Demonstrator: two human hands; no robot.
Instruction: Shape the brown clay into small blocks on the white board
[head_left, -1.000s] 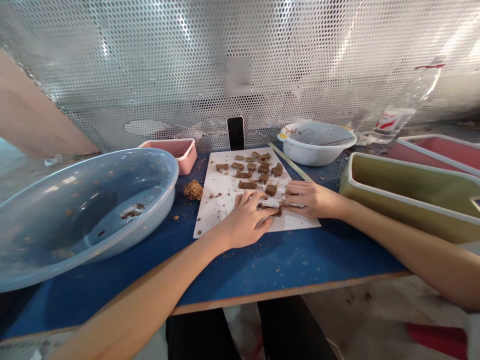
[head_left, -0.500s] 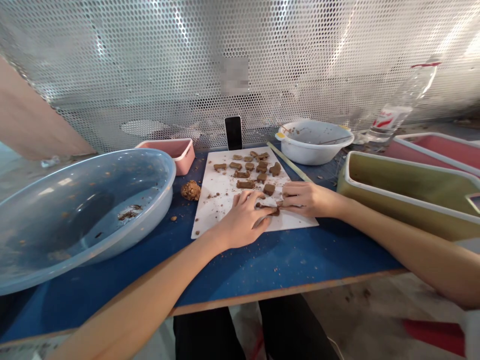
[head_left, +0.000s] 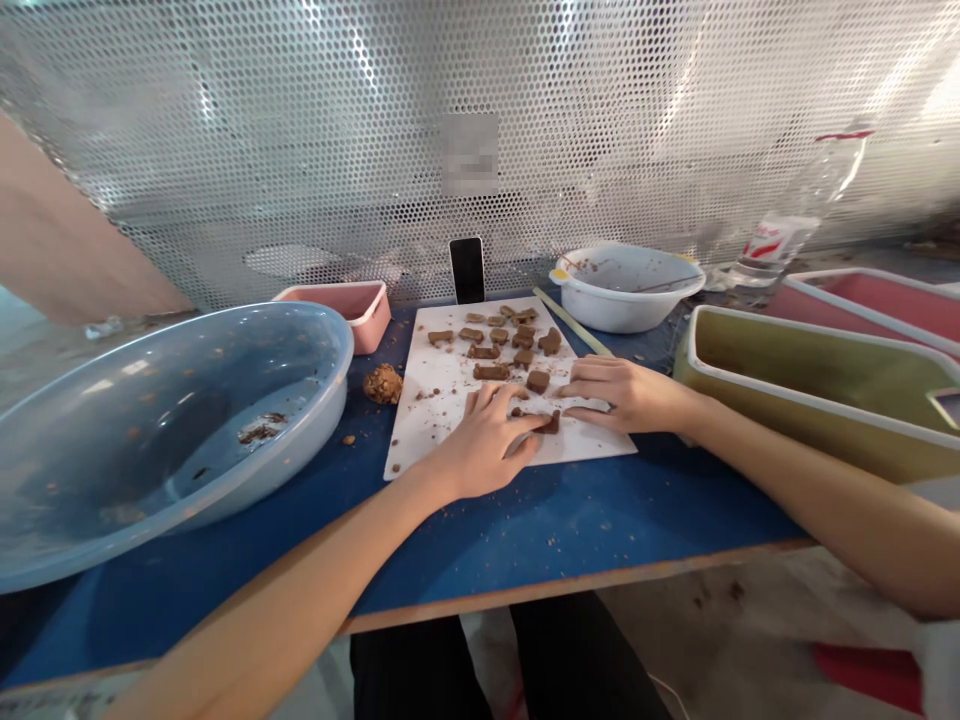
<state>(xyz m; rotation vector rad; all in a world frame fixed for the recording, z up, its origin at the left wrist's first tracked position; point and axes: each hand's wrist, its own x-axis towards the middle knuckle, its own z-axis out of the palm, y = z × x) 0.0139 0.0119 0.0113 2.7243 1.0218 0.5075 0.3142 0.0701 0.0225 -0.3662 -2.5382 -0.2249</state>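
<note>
A white board lies on the blue table, with several small brown clay-like pieces and crumbs on it. My left hand rests low over the board, fingers spread, its fingertips on a brown piece that they partly cover. Just right of that piece is my right hand, its fingers apart and nothing seen between them. A squarish brown piece sits above the gap between the hands. Left of the board lies a rough brown lump.
A large blue basin stands left, a pink container behind it. An upright phone is at the back. Right are a stick, a white basin, an olive container, a pink one and a bottle.
My right hand has drawn slightly away from the brown piece, and its fingers have parted. More of the piece now shows. My left hand has hardly moved.
</note>
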